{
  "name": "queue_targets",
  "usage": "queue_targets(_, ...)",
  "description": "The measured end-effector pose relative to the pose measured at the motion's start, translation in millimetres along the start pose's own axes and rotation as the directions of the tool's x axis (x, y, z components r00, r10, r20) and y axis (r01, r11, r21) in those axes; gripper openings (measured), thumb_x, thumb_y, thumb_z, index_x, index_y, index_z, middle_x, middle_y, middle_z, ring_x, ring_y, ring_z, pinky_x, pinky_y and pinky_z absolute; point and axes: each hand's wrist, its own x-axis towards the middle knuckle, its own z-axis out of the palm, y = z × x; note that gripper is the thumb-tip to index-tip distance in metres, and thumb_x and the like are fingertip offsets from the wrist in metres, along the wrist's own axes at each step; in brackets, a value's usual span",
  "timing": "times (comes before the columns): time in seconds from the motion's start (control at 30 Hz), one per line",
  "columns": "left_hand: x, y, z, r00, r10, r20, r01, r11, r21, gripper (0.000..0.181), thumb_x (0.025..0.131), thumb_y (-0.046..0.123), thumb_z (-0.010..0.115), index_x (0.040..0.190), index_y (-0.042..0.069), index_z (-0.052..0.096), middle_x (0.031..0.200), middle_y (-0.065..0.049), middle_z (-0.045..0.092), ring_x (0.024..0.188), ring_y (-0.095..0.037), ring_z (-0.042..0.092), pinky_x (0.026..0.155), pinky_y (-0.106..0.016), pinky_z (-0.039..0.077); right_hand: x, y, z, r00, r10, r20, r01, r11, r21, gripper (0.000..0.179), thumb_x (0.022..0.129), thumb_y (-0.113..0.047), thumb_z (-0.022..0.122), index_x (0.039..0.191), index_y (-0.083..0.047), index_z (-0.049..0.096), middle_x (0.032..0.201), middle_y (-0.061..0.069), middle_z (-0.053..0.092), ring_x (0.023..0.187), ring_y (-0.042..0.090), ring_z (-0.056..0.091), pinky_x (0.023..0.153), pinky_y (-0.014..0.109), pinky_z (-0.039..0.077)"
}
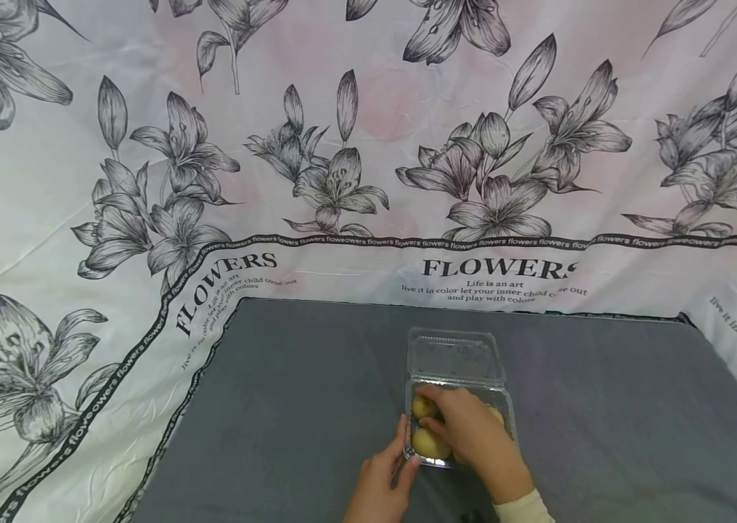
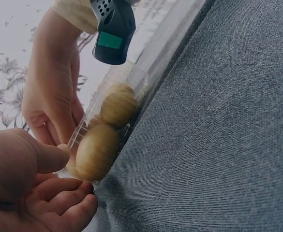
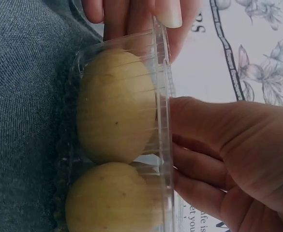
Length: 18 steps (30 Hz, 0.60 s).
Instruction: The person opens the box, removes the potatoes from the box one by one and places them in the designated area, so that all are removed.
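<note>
The right hand (image 1: 473, 428) comes in from the near right, its forearm slanting far and left, the back of the hand turned up and the wrist crossing above the near side of a clear plastic container (image 3: 165, 140). Its index finger and thumb are parted around the far-left potato (image 1: 424, 408), pinching it between them; the potato sits inside the container, directly under those fingertips, with the finger on its far side and the thumb on its near side.

The left hand (image 1: 381, 472) reaches up from the near edge and grips the container's near-left corner. Its index finger lies along the left wall, the thumb presses at the near side by the rim, and the left wrist view shows the remaining fingers bent close to the base.

The near-left potato (image 1: 430, 444) lies between the two hands — just nearer than the right thumb, inside the corner that the left hand grips. Another potato (image 3: 111, 200) shows through the near wall, next to it on the right, and the right-hand potato (image 1: 496, 415) is partly covered by the right hand. The container's lid (image 1: 454, 356) stands open on the far side.

All of this rests on a grey worktop (image 1: 316, 385), with a flower-printed sheet (image 1: 388, 109) beyond. A pale cuff (image 1: 525, 508) shows at the right wrist — beside it, a dark device (image 2: 124, 29) with a green patch.
</note>
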Motion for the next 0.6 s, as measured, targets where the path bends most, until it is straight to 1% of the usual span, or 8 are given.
queue_targets(0.2,0.2,-2.5,0.9,1.000,0.021,-0.002,-0.021,1.000,-0.001,0.066,0.110,0.028,0.060,0.163,-0.002,0.032,0.155,-0.027,0.046,0.136,-0.039,0.055,0.108,-0.043,0.053,0.9,0.3,1.8,0.999,0.002,0.032,-0.003,0.999,0.041,0.042,0.084,-0.010,0.089,0.123,-0.008,0.074,0.092,-0.003,0.075,0.075,0.010,0.067,0.062,0.028,0.056)
queue_targets(0.4,0.0,-3.6,1.5,0.999,0.034,-0.010,-0.034,0.999,-0.003,0.066,0.110,0.025,0.060,0.162,-0.004,0.033,0.155,-0.029,0.046,0.136,-0.038,0.055,0.108,-0.039,0.053,2.1,0.7,3.1,0.999,-0.007,0.044,0.006,1.000,0.023,0.041,0.083,-0.010,0.089,0.122,-0.008,0.075,0.090,-0.004,0.074,0.075,0.011,0.067,0.062,0.029,0.056)
queue_targets(0.6,0.8,-1.8,1.4,1.000,0.024,-0.008,-0.024,1.000,-0.005,0.066,0.110,0.027,0.060,0.163,-0.002,0.032,0.156,-0.028,0.045,0.137,-0.038,0.054,0.109,-0.040,0.052,3.8,-0.7,1.7,0.999,-0.006,0.046,0.005,1.000,0.024,0.041,0.083,-0.009,0.089,0.122,-0.008,0.075,0.091,-0.002,0.074,0.074,0.011,0.066,0.061,0.029,0.055)
